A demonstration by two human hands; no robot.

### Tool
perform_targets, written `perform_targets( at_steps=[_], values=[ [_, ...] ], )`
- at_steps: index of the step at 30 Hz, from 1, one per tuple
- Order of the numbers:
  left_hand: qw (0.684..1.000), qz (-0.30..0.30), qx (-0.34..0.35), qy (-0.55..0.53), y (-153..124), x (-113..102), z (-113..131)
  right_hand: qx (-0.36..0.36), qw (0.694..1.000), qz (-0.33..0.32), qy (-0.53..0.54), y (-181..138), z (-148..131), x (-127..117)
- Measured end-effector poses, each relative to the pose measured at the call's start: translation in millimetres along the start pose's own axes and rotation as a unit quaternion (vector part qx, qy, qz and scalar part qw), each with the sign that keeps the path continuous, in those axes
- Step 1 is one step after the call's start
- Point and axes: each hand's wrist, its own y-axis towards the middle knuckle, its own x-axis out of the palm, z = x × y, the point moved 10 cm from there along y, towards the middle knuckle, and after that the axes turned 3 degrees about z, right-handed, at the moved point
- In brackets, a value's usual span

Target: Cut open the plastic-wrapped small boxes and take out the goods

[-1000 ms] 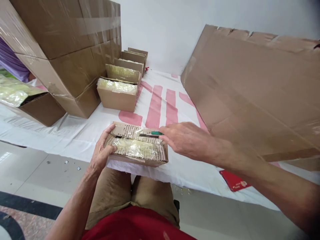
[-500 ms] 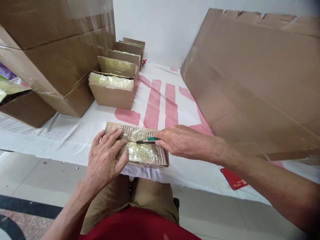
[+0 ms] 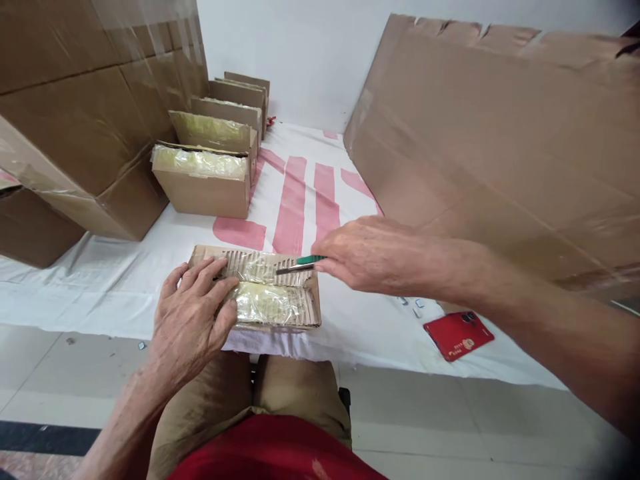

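A small corrugated cardboard box [image 3: 280,319] wrapped in clear tape lies at the near edge of the white table cloth [image 3: 90,280]. My left hand [image 3: 193,317] rests flat on the box's left part, fingers spread. My right hand [image 3: 365,257] pinches a green-handled knife [image 3: 300,265], whose blade points left over the top of the box.
Several open small boxes [image 3: 203,180] with plastic-wrapped contents stand in a row behind. Big taped cartons [image 3: 85,113] fill the left. A large flat cardboard sheet [image 3: 490,140] leans at the right. A red phone [image 3: 457,335] lies near the table edge.
My left hand moved from gripping the box's left end to lying flat on top. The knife blade stayed over the box's top seam. The camera view shifted right.
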Motion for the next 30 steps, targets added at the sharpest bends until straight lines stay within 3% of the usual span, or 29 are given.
perform_targets(
  at_steps=[2,4,8,9,11,13,15,17,19,21,23,27,30],
  values=[
    [1.000,-0.003,-0.002,0.006,1.4,0.3,0.3,-0.017,0.996,-0.084,0.013,-4.8,-9.3,13.7],
    [1.000,-0.002,-0.010,0.010,3.0,0.9,-0.1,-0.007,0.995,-0.097,0.035,-17.7,-1.7,16.2],
    [1.000,0.007,-0.025,0.005,6.0,1.7,-1.9,0.133,0.980,0.105,0.102,-57.3,63.3,16.5],
    [1.000,0.005,-0.026,0.002,6.8,1.7,-2.3,0.177,0.969,0.142,0.099,-69.3,80.5,30.0],
    [1.000,-0.010,-0.021,-0.006,8.5,1.4,-2.8,0.249,0.956,0.146,0.055,-86.3,103.8,75.1],
    [0.999,-0.038,-0.008,-0.014,10.3,0.5,-3.4,0.277,0.958,0.074,-0.001,-91.6,111.0,128.5],
    [0.997,-0.074,0.012,-0.018,11.8,-0.6,-4.3,0.264,0.964,0.027,-0.018,-90.2,105.9,159.0],
    [0.992,-0.115,0.042,-0.027,12.7,-0.5,-4.7,0.223,0.972,0.067,0.017,-83.7,91.1,149.7],
    [0.985,-0.149,0.072,-0.040,13.7,0.8,-5.6,0.163,0.970,0.156,0.088,-73.9,68.9,111.9],
    [0.979,-0.174,0.092,-0.051,15.8,4.3,-8.2,0.096,0.962,0.206,0.153,-57.3,42.2,74.7],
    [0.974,-0.194,0.101,-0.057,18.9,10.4,-11.8,0.047,0.968,0.177,0.172,-31.1,16.0,58.3],
    [0.970,-0.216,0.090,-0.059,24.6,21.6,-19.0,0.051,0.984,0.033,0.170,14.4,-3.6,78.8],
    [0.984,-0.152,0.078,-0.050,30.4,5.6,-16.2,0.069,0.982,0.015,0.176,23.6,1.0,88.9]
  ],
)
